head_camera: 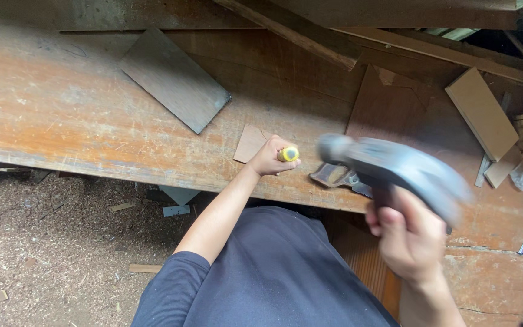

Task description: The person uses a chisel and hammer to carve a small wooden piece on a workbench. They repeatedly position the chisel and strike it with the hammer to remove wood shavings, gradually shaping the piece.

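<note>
A long, worn wooden worktop (62,121) runs across the view, its orange-brown surface scuffed and dusty. Below it, an earthen floor (49,254) is strewn with sawdust and small wood offcuts. More planks and boards are stacked beyond the worktop, far from both hands.

The left hand (272,157) rests on the near edge of the worktop, fingers wrapped tight around a tool with a yellow handle (288,154); only the handle's rounded end shows above the fist. Touching that hand on its far side lies a small, pale square piece of wood (249,143). Well beyond it lies a flat grey-brown rectangular board (174,79).

The right hand (410,239), raised closer to the camera and blurred, grips the handle of a hammer (394,166) with a grey metal head; the head hovers just right of the left hand. Beneath the hammer, partly hidden, a saw handle (332,175) lies on the worktop.
</note>
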